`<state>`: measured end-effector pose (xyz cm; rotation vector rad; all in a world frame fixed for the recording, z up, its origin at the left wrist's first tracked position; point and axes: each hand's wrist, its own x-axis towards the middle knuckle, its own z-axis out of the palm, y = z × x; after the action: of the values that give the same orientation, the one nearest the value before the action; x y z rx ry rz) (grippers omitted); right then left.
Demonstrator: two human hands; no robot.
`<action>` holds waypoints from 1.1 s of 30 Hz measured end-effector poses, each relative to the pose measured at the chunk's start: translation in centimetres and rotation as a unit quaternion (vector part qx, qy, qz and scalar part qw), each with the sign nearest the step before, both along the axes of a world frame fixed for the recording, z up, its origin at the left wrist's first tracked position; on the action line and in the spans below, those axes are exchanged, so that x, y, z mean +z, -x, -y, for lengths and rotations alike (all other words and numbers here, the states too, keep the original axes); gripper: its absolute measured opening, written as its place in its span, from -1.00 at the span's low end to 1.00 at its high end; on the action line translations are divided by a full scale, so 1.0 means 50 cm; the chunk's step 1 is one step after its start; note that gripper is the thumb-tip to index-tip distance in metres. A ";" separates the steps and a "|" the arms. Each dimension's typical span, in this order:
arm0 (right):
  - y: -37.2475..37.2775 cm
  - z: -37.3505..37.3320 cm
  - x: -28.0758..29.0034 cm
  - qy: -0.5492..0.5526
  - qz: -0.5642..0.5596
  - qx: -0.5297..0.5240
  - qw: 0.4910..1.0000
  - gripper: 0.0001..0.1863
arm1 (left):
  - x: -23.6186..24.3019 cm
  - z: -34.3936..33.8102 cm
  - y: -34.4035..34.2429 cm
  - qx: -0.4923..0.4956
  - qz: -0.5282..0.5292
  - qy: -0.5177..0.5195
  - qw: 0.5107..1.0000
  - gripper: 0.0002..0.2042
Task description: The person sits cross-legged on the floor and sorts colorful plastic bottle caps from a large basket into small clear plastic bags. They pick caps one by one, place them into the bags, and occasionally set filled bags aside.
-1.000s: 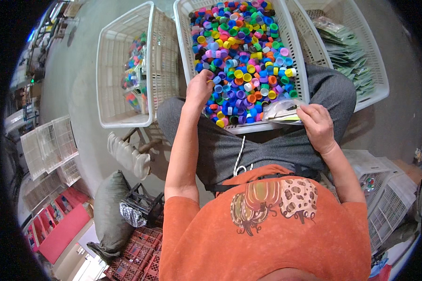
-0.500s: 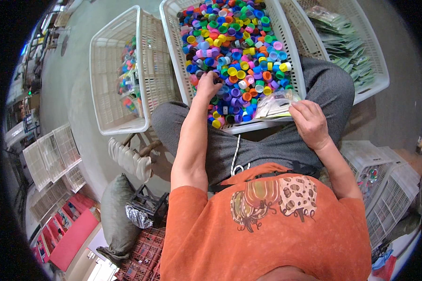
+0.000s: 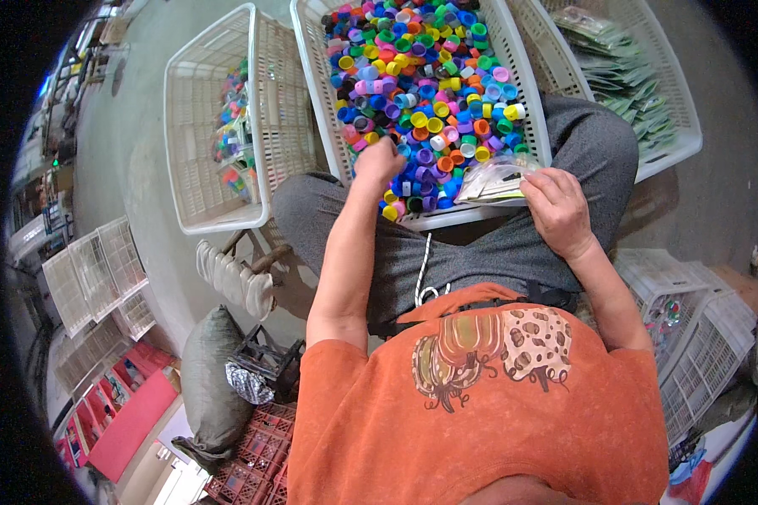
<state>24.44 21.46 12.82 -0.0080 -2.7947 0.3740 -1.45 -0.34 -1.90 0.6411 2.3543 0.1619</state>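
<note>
A white slatted plastic basket (image 3: 541,126) in front of my lap is heaped with small round plastic caps (image 3: 421,84) in many colours. My left hand (image 3: 379,160) is down at the near left part of the heap, its fingers curled among the caps; whatever they grip is hidden. At the near right corner, my right hand (image 3: 557,209) pinches the edge of a clear plastic bag (image 3: 495,182). That bag lies over the basket's rim and some caps, with a pale flat piece and a small dark item inside.
To the left stands another white basket (image 3: 265,126) with colourful packed items. A basket on the right holds stacked flat green packets (image 3: 640,101). Behind my left side are a grey-green sack (image 3: 215,379) and red crates (image 3: 253,454). More white baskets (image 3: 699,337) sit at right.
My left hand has turned and its fingers have curled in more, hiding their tips. My right hand keeps hold of the bag and has barely moved. The view has shifted slightly.
</note>
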 end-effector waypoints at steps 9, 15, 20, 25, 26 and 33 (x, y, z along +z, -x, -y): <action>0.003 -0.003 0.005 0.069 -0.016 -0.035 0.997 -0.77 | -0.030 -0.018 -0.061 -0.116 -0.105 0.115 0.981 -0.78; 0.006 0.034 0.010 0.013 -0.004 -0.009 1.000 -0.84 | -0.011 -0.009 -0.042 -0.094 -0.033 0.059 0.993 -0.73; -0.012 0.050 -0.013 0.061 0.030 0.008 0.998 -0.82 | 0.077 -0.009 -0.010 0.262 0.360 -0.279 0.851 -0.73; -0.002 0.061 0.000 0.081 0.054 0.002 0.995 -0.85 | 0.241 0.000 -0.096 0.205 0.344 -0.404 0.823 -0.82; 0.002 0.062 0.000 0.077 0.060 0.004 0.995 -0.86 | 0.264 -0.001 -0.118 0.156 0.308 -0.433 0.833 -0.84; 0.007 0.070 -0.007 0.076 0.062 0.009 0.995 -0.81 | 0.351 -0.061 -0.254 -0.055 0.012 -0.413 0.909 -0.68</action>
<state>24.10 17.95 12.47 -0.0423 -2.8818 0.6091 11.26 2.73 15.62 1.1421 2.1530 1.1445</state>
